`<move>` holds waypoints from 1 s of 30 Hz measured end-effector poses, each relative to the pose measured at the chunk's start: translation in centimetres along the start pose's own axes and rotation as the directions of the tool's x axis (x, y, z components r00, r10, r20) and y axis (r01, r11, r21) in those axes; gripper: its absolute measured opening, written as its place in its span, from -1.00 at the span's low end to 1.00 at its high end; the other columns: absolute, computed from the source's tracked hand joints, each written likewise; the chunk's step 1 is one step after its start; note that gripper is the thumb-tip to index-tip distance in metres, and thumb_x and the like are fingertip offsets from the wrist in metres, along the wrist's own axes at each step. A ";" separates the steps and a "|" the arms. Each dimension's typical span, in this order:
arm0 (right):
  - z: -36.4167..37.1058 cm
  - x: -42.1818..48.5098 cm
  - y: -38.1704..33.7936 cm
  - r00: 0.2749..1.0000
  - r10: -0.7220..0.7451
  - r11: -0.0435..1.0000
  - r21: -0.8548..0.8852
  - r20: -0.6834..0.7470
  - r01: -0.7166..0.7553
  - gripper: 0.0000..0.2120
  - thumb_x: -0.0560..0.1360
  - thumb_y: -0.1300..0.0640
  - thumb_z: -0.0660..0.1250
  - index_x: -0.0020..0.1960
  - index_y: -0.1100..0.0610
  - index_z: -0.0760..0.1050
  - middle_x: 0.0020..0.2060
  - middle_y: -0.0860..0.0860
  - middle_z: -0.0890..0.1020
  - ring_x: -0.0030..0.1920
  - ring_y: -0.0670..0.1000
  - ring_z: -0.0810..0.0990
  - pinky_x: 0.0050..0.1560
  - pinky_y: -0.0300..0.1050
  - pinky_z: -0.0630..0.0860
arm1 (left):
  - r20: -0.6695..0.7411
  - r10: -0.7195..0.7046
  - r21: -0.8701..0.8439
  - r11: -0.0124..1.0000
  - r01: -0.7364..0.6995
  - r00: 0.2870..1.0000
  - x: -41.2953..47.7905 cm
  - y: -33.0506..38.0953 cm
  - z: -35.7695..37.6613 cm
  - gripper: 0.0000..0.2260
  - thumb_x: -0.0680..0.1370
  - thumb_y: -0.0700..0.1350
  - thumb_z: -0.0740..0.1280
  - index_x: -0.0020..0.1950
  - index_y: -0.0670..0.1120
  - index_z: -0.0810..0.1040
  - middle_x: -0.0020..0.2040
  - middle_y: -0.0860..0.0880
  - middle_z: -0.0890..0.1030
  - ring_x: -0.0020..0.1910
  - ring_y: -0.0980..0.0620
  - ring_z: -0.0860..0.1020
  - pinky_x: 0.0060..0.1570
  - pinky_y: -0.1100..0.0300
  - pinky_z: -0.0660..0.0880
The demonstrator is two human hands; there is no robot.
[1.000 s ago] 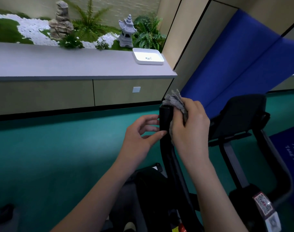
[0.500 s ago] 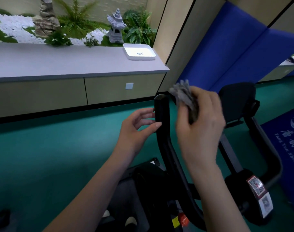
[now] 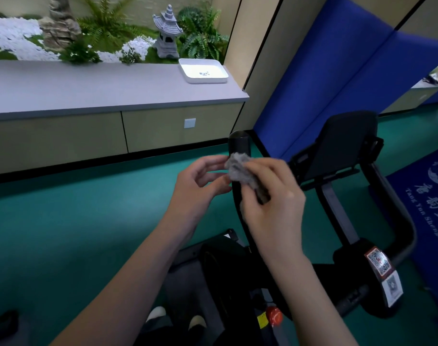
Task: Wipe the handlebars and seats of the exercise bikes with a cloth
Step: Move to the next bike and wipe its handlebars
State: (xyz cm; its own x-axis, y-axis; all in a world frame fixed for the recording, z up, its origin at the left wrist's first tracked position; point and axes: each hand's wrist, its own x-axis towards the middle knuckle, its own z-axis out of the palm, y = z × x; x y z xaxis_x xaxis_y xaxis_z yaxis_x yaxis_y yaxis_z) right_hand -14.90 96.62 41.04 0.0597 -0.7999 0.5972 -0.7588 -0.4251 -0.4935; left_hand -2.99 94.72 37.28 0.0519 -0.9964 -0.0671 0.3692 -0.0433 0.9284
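Teal flooring (image 3: 63, 221) covers the room, running up to a long grey counter (image 3: 88, 88) with beige cabinet fronts. Behind the counter lies a planted bed of ferns, white pebbles and a stone lantern (image 3: 168, 33). Blue padded panels (image 3: 325, 83) lean against the wall on the right, and a blue mat (image 3: 425, 208) with white lettering lies on the floor below them. A black exercise bike (image 3: 402, 228) stands in the foreground, its upright handlebar (image 3: 239, 143) rising between the forearms. A white tray (image 3: 203, 71) sits at the counter's end. The right hand (image 3: 273, 203) grips a crumpled grey cloth (image 3: 240, 168), pressed against the handlebar just below its tip. The left hand (image 3: 200, 186) is loosely curled beside the bar, fingertips near the cloth, holding nothing.
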 end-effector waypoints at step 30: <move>2.9 3.2 3.1 0.825 0.479 0.711 0.419 0.301 -0.565 -0.75 0.58 0.17 0.13 -0.01 -0.08 0.54 -0.17 -0.15 0.66 -0.13 -0.17 0.58 -0.10 -0.27 0.47 | -0.114 0.073 0.165 0.985 -0.054 0.991 -0.8 0.3 1.1 -0.73 0.43 -0.28 0.44 0.11 -0.15 0.55 0.04 -0.07 0.64 -0.12 0.07 0.62 0.02 0.06 0.55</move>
State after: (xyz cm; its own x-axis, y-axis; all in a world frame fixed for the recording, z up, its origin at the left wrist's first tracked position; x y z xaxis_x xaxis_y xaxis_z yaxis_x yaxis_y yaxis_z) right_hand -15.21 91.52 39.61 -0.1188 -0.9907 0.0659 -0.3014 -0.0272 -0.9531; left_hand -3.94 95.41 38.03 0.1845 -0.9820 -0.0403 0.2074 -0.0012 0.9783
